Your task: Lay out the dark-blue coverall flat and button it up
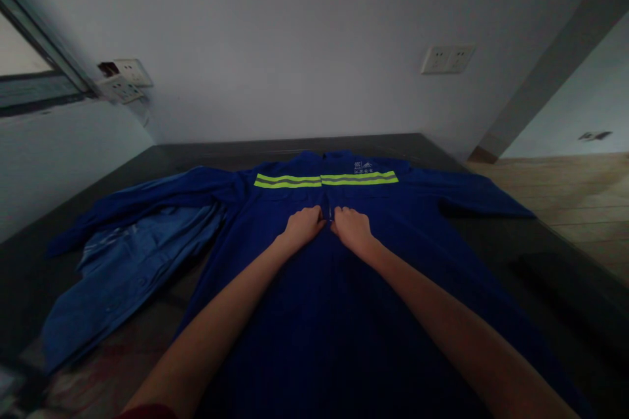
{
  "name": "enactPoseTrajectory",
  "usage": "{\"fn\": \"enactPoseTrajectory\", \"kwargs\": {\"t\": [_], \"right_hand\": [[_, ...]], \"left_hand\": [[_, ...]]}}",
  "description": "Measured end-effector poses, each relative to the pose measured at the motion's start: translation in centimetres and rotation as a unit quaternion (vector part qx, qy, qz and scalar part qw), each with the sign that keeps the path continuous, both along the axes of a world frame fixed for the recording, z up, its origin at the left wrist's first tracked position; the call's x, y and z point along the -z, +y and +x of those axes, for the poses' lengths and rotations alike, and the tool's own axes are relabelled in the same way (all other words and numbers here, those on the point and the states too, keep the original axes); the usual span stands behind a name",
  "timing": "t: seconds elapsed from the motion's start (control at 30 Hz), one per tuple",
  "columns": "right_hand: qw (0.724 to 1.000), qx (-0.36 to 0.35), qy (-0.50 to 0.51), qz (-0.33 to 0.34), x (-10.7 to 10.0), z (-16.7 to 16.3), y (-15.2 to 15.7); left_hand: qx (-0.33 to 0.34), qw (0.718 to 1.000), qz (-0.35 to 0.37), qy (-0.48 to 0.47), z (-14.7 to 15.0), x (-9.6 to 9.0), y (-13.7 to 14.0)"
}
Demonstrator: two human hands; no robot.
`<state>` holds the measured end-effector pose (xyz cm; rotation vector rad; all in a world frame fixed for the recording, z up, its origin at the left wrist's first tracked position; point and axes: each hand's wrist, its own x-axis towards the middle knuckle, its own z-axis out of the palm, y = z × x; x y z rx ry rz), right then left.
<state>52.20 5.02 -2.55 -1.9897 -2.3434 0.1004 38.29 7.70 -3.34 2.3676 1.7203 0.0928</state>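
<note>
A dark blue work jacket (295, 262) lies spread front side up, its collar away from me and its sleeves out to both sides. A yellow-green reflective strip (287, 181) crosses its chest, split at the front opening. Just below the strip, my left hand (303, 225) is closed on the left edge of the opening. My right hand (352, 226) is closed on the opposite edge, a small gap away. Both sets of fingers curl against the cloth, and the fingertips are partly hidden.
The jacket lies on a dark table (393, 143) against a pale wall. A lighter blue garment (132, 275) is bunched at left, partly under the sleeve. A black object (565, 294) lies at right. Wall sockets (448, 59) sit above the table.
</note>
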Motion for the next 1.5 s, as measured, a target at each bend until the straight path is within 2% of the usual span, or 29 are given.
{"fn": "enactPoseTrajectory", "kwargs": {"t": [0.27,0.4,0.6,0.87,1.07,1.33,1.5], "right_hand": [[0.996,-0.002,0.088,-0.005,0.4,1.7,1.7],[0.987,-0.029,0.159,0.004,0.7,2.0,2.2],[0.96,-0.075,0.269,0.03,1.9,2.2,2.3],[0.918,-0.082,0.385,0.048,3.9,2.9,2.6],[0.906,-0.079,0.412,0.058,4.4,3.1,2.8],[0.909,-0.082,0.397,0.101,5.0,2.5,2.6],[0.905,-0.112,0.399,0.096,4.6,3.2,2.7]], "left_hand": [[0.025,0.999,0.02,-0.013,0.2,-0.4,-0.2],[0.03,0.998,0.034,-0.045,0.3,-0.6,-0.6],[0.036,0.993,0.058,-0.099,0.2,0.4,-0.6],[0.055,0.99,0.062,-0.112,-0.3,1.2,-0.2],[0.071,0.991,0.072,-0.091,-0.4,1.6,0.1],[0.069,0.979,0.09,-0.168,-0.4,2.5,0.3],[0.063,0.97,0.097,-0.212,-0.6,2.8,0.7]]}}
